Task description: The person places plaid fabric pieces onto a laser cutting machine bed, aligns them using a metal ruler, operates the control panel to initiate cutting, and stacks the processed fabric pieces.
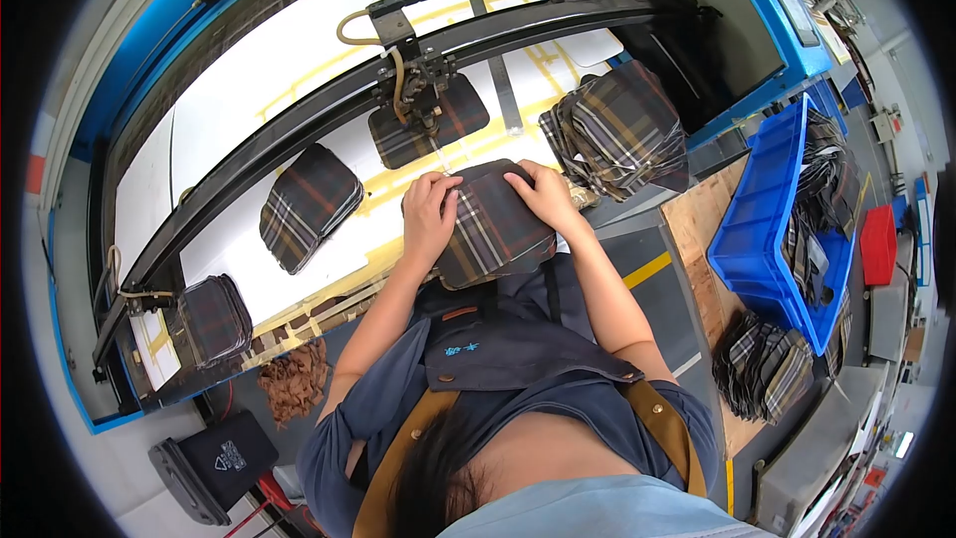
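A stack of dark plaid fabric pieces with rounded corners is held at the front edge of the white machine bed, close to my body. My left hand grips its left side, thumb on the top piece. On the upper right corner, my right hand has its thumb on top, and the other fingers are partly hidden behind the edge. Just beyond the hands, another plaid piece lies under the machine's head. A smaller plaid stack rests to the left.
A black gantry rail crosses the bed. Plaid stacks sit at right and far left. A blue crate with fabric stands on a wooden board to the right, beside another plaid pile. Brown scraps hang below.
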Tool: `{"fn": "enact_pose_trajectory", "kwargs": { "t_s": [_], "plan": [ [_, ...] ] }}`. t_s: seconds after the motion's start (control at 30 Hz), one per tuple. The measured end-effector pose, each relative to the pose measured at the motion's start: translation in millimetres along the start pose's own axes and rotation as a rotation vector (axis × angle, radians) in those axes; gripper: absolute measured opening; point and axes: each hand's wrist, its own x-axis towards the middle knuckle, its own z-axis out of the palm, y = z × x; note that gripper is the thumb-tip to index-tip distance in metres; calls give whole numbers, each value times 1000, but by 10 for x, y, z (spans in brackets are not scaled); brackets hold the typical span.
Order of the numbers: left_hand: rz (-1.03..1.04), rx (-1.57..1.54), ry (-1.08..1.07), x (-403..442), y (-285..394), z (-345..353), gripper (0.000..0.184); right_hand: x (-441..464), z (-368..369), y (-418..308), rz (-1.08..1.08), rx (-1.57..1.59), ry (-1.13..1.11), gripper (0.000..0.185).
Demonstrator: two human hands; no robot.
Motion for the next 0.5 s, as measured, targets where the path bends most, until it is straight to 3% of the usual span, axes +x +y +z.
{"fn": "enact_pose_trajectory", "kwargs": {
  "t_s": [0.5],
  "plan": [
    [-18,21,-13,3,34,-4,17,-20,-29,1,26,34,4,25]
  ]
}}
